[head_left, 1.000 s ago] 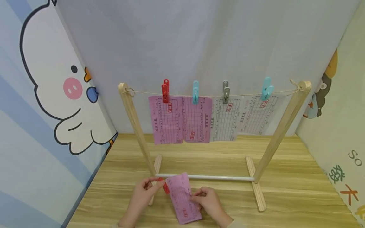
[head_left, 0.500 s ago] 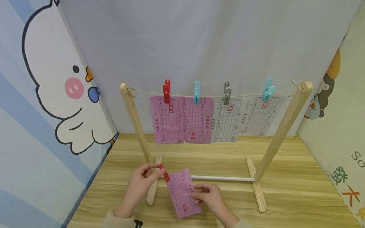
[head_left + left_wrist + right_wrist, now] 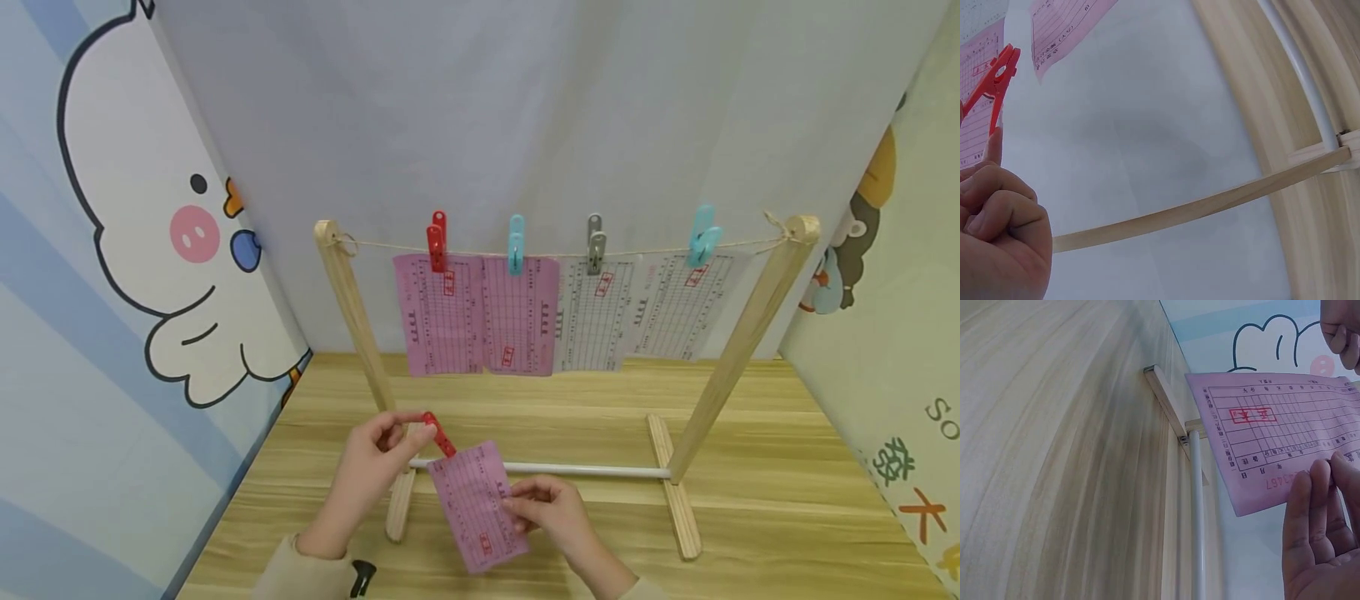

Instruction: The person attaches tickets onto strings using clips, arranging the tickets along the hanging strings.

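Note:
My left hand (image 3: 375, 458) pinches a red clothespin (image 3: 439, 435) by its handles between thumb and forefinger. In the left wrist view that clothespin (image 3: 999, 84) looks apart from the paper beyond it. A pink printed slip (image 3: 478, 510) with a red stamp hangs tilted from my right hand (image 3: 551, 512), which pinches its right edge between thumb and fingers. The slip's upper edge lies just below the clothespin's tip in the head view. In the right wrist view the slip (image 3: 1254, 440) spreads nearly flat, its printing upside down.
A wooden rack (image 3: 731, 350) with a white crossbar (image 3: 585, 470) stands on the wood-grain table (image 3: 780, 467). On its string, clothespins hold two pink slips (image 3: 519, 321) and two white slips (image 3: 596, 321). Patterned walls flank the table.
My left hand has moved up with the red clothespin, away from the table. My right hand has raised the pink slip slightly, and its upper left corner has come into view.

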Demonstrator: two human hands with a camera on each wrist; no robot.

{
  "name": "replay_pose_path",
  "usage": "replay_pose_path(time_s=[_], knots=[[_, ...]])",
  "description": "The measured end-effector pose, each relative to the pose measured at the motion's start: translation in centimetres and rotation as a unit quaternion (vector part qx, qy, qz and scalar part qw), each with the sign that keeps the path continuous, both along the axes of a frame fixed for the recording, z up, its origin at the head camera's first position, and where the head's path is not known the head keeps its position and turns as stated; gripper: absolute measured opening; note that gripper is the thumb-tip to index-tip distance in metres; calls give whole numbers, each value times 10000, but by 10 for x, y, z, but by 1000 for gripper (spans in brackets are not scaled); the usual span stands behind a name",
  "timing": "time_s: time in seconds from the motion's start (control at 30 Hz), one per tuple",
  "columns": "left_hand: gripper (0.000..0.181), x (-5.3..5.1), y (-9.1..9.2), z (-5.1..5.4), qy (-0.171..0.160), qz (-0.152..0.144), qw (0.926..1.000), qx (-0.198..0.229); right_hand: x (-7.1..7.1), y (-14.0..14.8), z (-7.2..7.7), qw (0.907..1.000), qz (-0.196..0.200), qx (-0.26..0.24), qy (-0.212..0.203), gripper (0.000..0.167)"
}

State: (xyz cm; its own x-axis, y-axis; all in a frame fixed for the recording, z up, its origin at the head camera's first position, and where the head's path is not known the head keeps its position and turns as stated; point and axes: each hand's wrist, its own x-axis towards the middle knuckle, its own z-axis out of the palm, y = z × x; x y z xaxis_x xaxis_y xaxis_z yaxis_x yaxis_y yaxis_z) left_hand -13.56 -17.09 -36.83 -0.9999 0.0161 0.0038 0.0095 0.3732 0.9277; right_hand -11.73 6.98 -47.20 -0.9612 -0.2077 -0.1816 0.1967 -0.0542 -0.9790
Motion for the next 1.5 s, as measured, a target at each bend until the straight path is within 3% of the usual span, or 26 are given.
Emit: replay_pose_path(time_s=[0.77, 1.13, 1.5], knots=[[30, -1, 5, 33, 233, -203, 9993, 205, -8, 0, 28, 9996, 35, 4, 267, 28], [29, -3, 1, 41, 363, -143, 9992, 29, -15, -7, 43, 9994, -60, 221, 243, 27], [29, -5, -7, 51, 509, -40, 9986, -149, -24, -10, 57, 9984, 109, 392, 380, 26]])
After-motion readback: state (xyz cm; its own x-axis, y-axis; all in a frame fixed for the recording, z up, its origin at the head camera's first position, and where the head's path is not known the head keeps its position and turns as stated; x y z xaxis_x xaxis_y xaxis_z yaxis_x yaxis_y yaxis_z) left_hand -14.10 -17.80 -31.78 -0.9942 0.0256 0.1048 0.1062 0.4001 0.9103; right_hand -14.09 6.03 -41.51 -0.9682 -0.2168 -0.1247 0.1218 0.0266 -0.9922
